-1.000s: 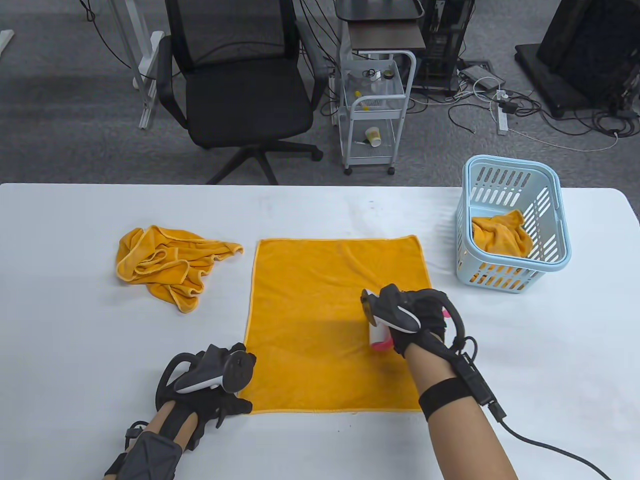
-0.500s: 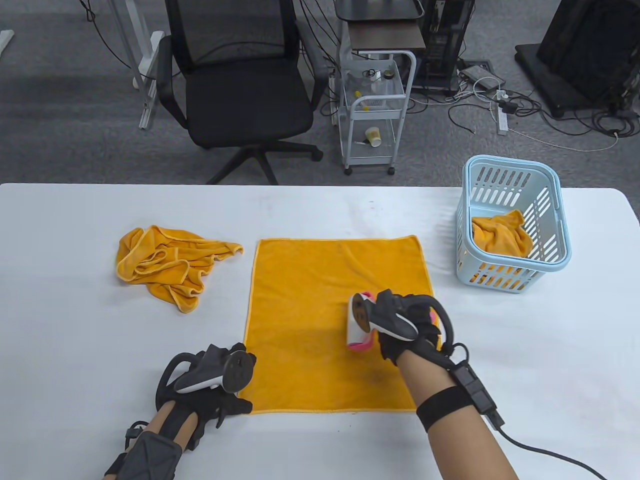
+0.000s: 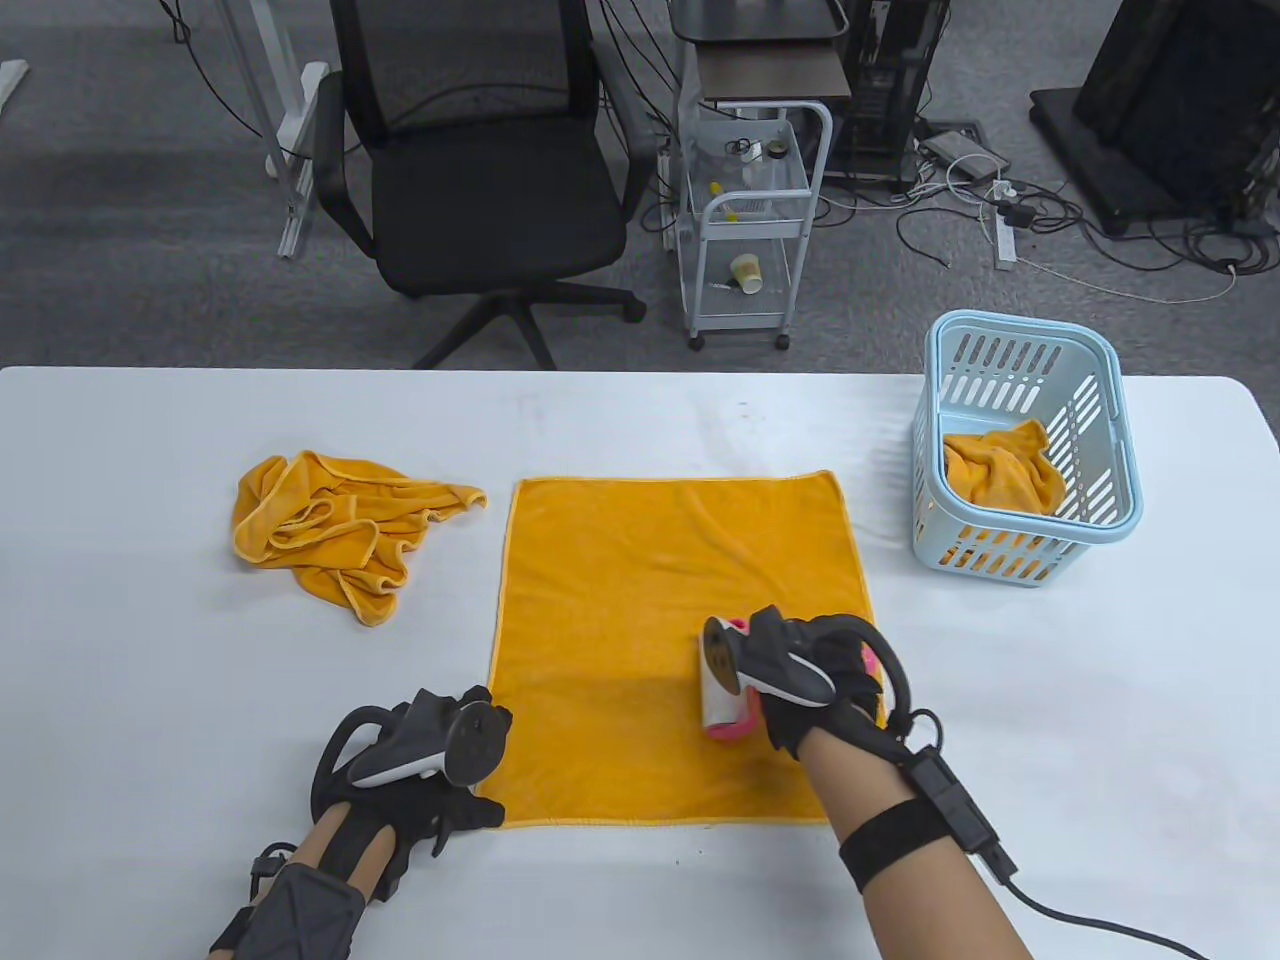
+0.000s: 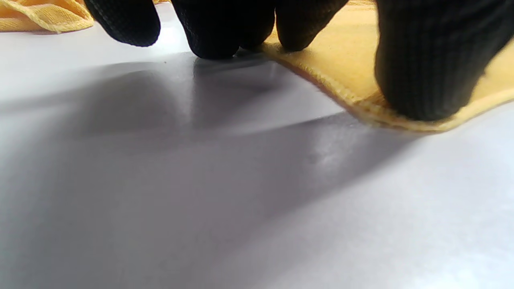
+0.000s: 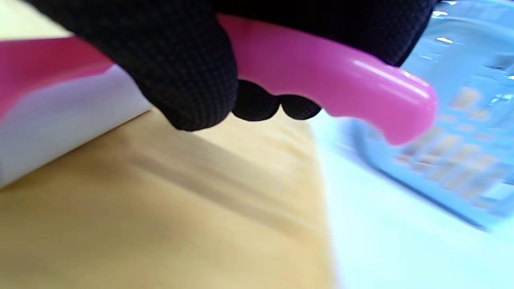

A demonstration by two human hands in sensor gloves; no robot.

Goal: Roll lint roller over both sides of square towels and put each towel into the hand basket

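Right hand [image 3: 815, 685] holds pink lint roller [image 3: 722, 690] | rolled lower on flat orange square towel [image 3: 640, 600] | left hand [image 3: 435, 770] flat, pins corner | first side nearly done

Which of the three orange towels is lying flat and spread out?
The middle towel, under both hands; the left one is crumpled, and the third is bunched in the basket.

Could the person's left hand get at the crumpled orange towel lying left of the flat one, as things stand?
Probably yes: bare white table lies between the left hand and the crumpled orange towel; but the hand is pressing the flat orange towel's corner.
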